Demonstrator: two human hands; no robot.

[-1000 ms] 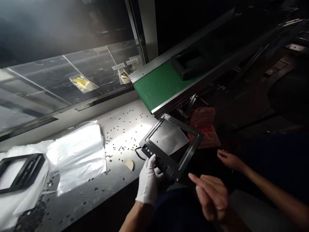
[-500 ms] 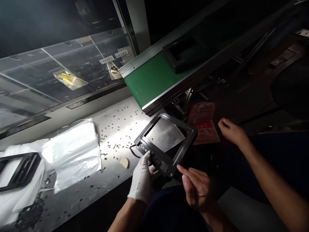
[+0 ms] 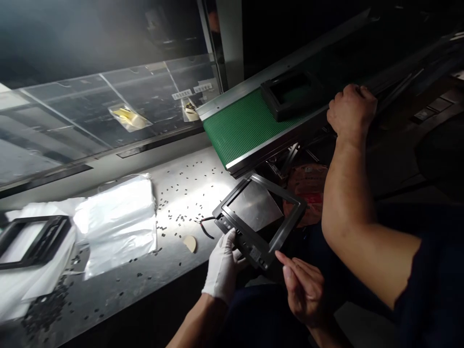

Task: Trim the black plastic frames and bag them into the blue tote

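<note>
My left hand point(image 3: 220, 270), in a white glove, grips the lower left edge of a black plastic frame point(image 3: 239, 241) with a rectangular opening. The frame is held tilted over the front edge of the metal table. My bare right hand point(image 3: 303, 285) is at the frame's lower right corner, its index fingertip at the edge. Its other fingers are curled in, and whatever may be between them is hidden. Beside the frame, on the table, lie nippers point(image 3: 208, 228) with dark handles and a pale half-round piece point(image 3: 190, 243).
Clear plastic bags point(image 3: 119, 222) and another black frame point(image 3: 34, 237) on white sheets lie to the left. Small black pieces are scattered across the metal table point(image 3: 145, 270). A green conveyor point(image 3: 239, 130) carries a dark frame point(image 3: 271, 106). Another person's arm point(image 3: 344, 188) reaches in at right.
The other person's hand has risen from beside the red bag up to the conveyor's edge. The whole view has shifted slightly. My hands keep the same pose on the frame.
</note>
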